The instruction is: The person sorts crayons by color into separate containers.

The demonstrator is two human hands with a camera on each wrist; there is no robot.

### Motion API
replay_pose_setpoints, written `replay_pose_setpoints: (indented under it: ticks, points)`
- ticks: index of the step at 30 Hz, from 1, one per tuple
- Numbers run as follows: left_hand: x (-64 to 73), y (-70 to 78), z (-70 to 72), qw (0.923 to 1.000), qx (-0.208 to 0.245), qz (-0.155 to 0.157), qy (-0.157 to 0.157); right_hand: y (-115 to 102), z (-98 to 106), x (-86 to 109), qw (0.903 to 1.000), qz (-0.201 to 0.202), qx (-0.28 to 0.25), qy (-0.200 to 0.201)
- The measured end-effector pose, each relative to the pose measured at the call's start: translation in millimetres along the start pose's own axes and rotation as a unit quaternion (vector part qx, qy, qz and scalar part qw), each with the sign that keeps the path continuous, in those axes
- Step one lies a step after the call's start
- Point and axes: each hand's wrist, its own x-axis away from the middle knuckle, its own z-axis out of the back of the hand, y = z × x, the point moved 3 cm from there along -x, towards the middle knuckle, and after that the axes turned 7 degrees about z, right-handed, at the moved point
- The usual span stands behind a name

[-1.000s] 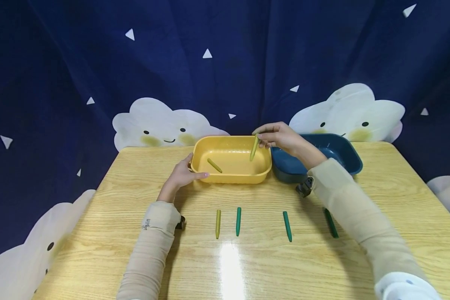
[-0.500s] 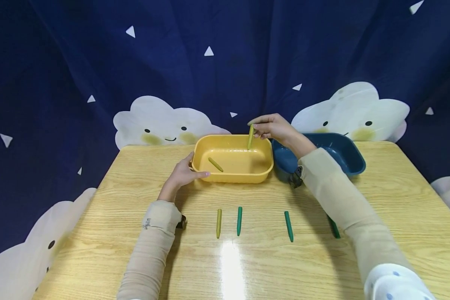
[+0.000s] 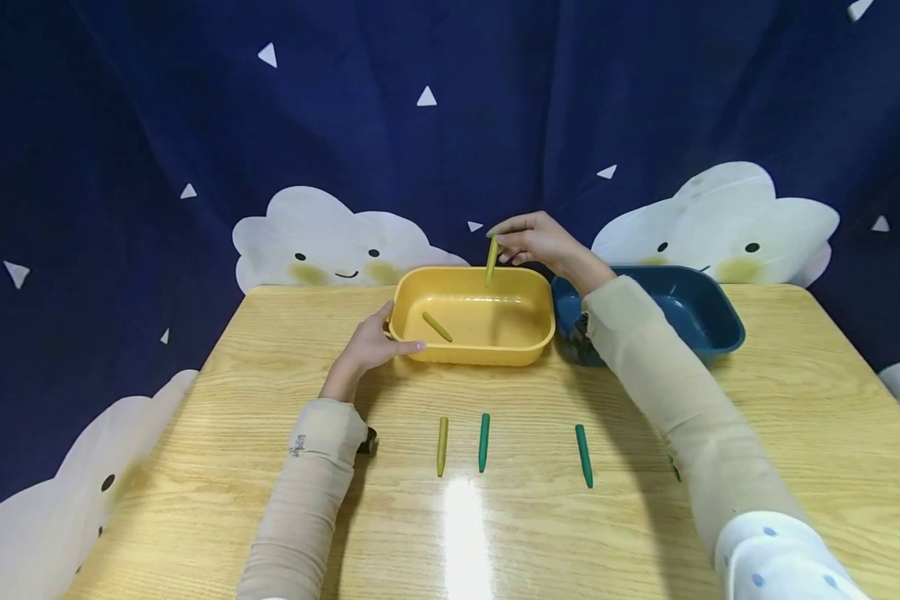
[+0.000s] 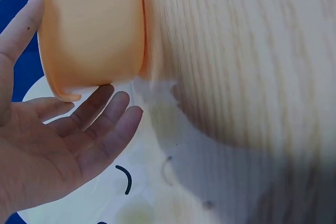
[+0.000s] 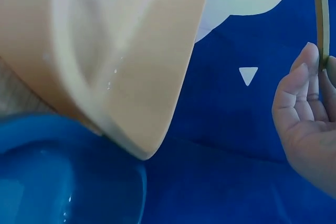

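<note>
In the head view my right hand (image 3: 537,239) pinches a yellow crayon (image 3: 491,262), tip down, over the back rim of the yellow basin (image 3: 474,356). The right wrist view shows this crayon (image 5: 322,19) between fingertips and thumb. Inside the basin lies another yellow crayon (image 3: 437,327). My left hand (image 3: 369,344) touches the basin's left end, its thumb along the front rim. In the left wrist view its fingers (image 4: 100,124) are spread and relaxed against the basin's end. Nearer on the table are a yellow crayon (image 3: 442,447) and two green crayons (image 3: 483,442).
A dark blue basin (image 3: 708,321) stands right beside the yellow one, partly behind my right forearm. Another green crayon (image 3: 675,468) is mostly hidden by the right sleeve (image 3: 690,417). Behind the wooden table (image 3: 232,400) hangs a navy curtain (image 3: 345,108) with clouds and triangles.
My right hand has moved left and up with the yellow crayon, from the basin's right end toward its back rim. My left hand stays at the basin. The right sleeve covers more of the far-right green crayon.
</note>
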Motion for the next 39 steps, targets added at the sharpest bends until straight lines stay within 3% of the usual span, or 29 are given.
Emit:
replay_pose_setpoints:
  ticks: [14, 23, 30, 39]
  points:
    - [10.5, -1.1, -6.3, 0.9999, 0.013, 0.003, 0.003, -8.5, -15.6, -22.6, 0.9995, 0.009, -0.025, -0.015]
    - [13.9, -0.2, -7.2, 0.9999, 0.011, 0.008, 0.001, 12.5, -23.8, -26.8, 0.9982, -0.021, -0.049, -0.028]
    - [17.2, 2.0, -6.7, 1.0, 0.007, 0.006, 0.002, 29.6, -25.9, -26.7, 0.9956, -0.045, -0.081, -0.015]
    - [17.0, -0.6, -4.7, 0.9998, 0.01, 0.015, 0.005, 37.1, -35.3, -29.1, 0.9948, -0.047, -0.048, -0.077]
